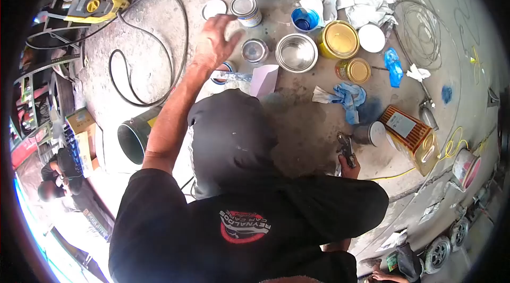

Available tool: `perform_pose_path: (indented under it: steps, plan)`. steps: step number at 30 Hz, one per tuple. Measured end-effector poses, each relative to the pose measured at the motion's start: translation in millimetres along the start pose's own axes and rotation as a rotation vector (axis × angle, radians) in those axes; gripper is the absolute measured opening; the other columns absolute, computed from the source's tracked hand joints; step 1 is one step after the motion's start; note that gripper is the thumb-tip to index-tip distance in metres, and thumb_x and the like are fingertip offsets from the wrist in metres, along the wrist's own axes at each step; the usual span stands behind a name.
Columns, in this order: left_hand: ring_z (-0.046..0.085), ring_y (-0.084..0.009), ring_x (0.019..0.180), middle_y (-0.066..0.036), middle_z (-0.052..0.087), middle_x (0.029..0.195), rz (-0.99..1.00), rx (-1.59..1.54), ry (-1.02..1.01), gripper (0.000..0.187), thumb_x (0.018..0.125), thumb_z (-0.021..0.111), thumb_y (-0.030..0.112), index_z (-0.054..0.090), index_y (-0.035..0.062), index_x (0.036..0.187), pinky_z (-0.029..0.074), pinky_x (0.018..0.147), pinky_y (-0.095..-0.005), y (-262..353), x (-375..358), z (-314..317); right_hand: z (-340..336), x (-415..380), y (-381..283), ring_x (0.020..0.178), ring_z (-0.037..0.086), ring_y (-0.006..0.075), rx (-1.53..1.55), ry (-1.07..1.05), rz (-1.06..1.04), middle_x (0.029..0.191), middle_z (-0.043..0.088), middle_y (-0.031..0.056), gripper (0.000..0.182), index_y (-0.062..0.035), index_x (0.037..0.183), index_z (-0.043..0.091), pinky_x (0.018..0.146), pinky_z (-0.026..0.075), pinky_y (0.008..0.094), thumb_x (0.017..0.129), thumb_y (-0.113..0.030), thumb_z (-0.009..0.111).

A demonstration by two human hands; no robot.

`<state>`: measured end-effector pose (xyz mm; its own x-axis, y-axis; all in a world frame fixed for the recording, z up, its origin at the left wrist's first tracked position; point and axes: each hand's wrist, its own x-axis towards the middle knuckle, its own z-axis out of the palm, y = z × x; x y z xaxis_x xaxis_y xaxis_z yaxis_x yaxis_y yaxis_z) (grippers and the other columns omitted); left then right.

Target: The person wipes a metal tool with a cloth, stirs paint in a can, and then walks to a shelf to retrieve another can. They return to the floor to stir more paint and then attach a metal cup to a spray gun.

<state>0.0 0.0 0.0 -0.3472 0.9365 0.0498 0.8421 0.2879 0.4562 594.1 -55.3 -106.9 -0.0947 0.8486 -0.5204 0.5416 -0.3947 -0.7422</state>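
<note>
The small open tin (255, 50) stands upright with a silvery inside, to the left of the yellow paint can (339, 39) and slightly lower. The blue-rimmed can (224, 68) sits farther left of that paint can, half hidden under a wrist. The dark metal tool (346, 149), its shape hard to tell, points upward, well below the yellow paint can, gripped at its lower end.

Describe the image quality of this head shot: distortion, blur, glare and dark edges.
Head view: strong fisheye bending, with a black vignette ringing the frame; the raised hand is motion-blurred, fingers smeared; the open tins on the concrete floor stay fairly sharp; daylight blows out the lower-left corner; the hooded figure is dark and low in detail.
</note>
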Motion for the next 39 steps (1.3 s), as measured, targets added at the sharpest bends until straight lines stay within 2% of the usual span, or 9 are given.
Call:
perform_pose_path:
  steps: [1,3,8,14,20,23,27,33,39]
  plan:
    - [0.050,-0.0375,0.122,-0.020,0.053,0.132,0.121,0.044,-0.056,0.062,0.080,0.076,0.030,0.053,0.0079,0.134,0.045,0.101,-0.0461,11,-6,5,-6,-4,2,0.069,0.052,0.0078,-0.019,0.006,0.009,0.074,0.062,0.0004,0.027,-0.0009,0.094,0.066,0.063,0.045,0.0266,0.084,-0.024,0.077]
    - [0.048,-0.0370,0.124,-0.021,0.047,0.140,0.164,0.113,-0.204,0.075,0.076,0.079,0.025,0.046,0.0084,0.142,0.043,0.105,-0.0449,12,-6,14,15,10,0,0.070,0.053,0.0081,0.005,0.002,0.008,0.074,0.062,0.0004,0.028,0.0001,0.093,0.065,0.063,0.045,0.0268,0.084,-0.023,0.078]
    - [0.051,-0.0341,0.122,-0.017,0.047,0.143,0.286,0.150,-0.407,0.070,0.077,0.076,0.015,0.047,0.0091,0.141,0.044,0.106,-0.0415,-3,-8,49,7,9,10,0.071,0.054,0.0093,-0.038,0.019,0.039,0.078,0.064,0.0003,0.025,-0.0010,0.094,0.066,0.066,0.046,0.0281,0.084,-0.021,0.077]
    - [0.051,-0.0376,0.125,-0.018,0.047,0.144,0.257,0.005,-0.351,0.063,0.082,0.070,0.008,0.047,0.0076,0.141,0.045,0.105,-0.0424,-14,-11,52,6,5,2,0.073,0.056,0.0108,0.022,-0.022,0.088,0.081,0.065,0.0009,0.025,-0.0006,0.097,0.067,0.067,0.046,0.0285,0.086,-0.021,0.076]
    - [0.049,-0.0378,0.128,-0.020,0.049,0.143,0.219,-0.141,-0.317,0.062,0.087,0.068,0.011,0.044,0.0087,0.144,0.043,0.109,-0.0438,-4,-15,50,6,6,0,0.075,0.055,0.0124,-0.013,-0.031,0.049,0.082,0.066,0.0034,0.026,-0.0002,0.097,0.067,0.068,0.046,0.0308,0.087,-0.023,0.075]
    - [0.049,-0.0375,0.129,-0.020,0.047,0.144,-0.103,-0.494,-0.383,0.063,0.087,0.069,0.014,0.043,0.0102,0.145,0.043,0.109,-0.0440,5,-12,40,6,5,0,0.074,0.054,0.0123,-0.014,-0.028,0.034,0.081,0.066,0.0036,0.027,0.0009,0.096,0.067,0.067,0.046,0.0309,0.087,-0.023,0.075]
    - [0.052,-0.0382,0.125,-0.020,0.050,0.138,0.066,-0.254,-0.317,0.066,0.083,0.075,0.018,0.046,0.0091,0.141,0.047,0.103,-0.0448,4,-16,46,5,5,1,0.073,0.055,0.0126,-0.037,-0.039,0.077,0.081,0.066,0.0043,0.029,0.0019,0.095,0.067,0.067,0.046,0.0311,0.087,-0.024,0.074]
    - [0.055,-0.0382,0.115,-0.018,0.055,0.125,0.047,-0.023,-0.203,0.070,0.076,0.081,0.020,0.050,0.0080,0.137,0.048,0.098,-0.0447,17,-18,63,8,5,-5,0.074,0.057,0.0145,-0.052,-0.026,0.098,0.082,0.067,0.0068,0.029,0.0024,0.096,0.067,0.069,0.047,0.0315,0.088,-0.024,0.072]
    - [0.054,-0.0380,0.114,-0.016,0.054,0.125,0.075,0.007,-0.181,0.070,0.073,0.082,0.025,0.052,0.0086,0.134,0.049,0.095,-0.0459,14,-14,68,8,4,-16,0.076,0.058,0.0159,-0.044,-0.039,0.119,0.084,0.068,0.0081,0.028,0.0030,0.097,0.067,0.070,0.048,0.0318,0.087,-0.023,0.072]
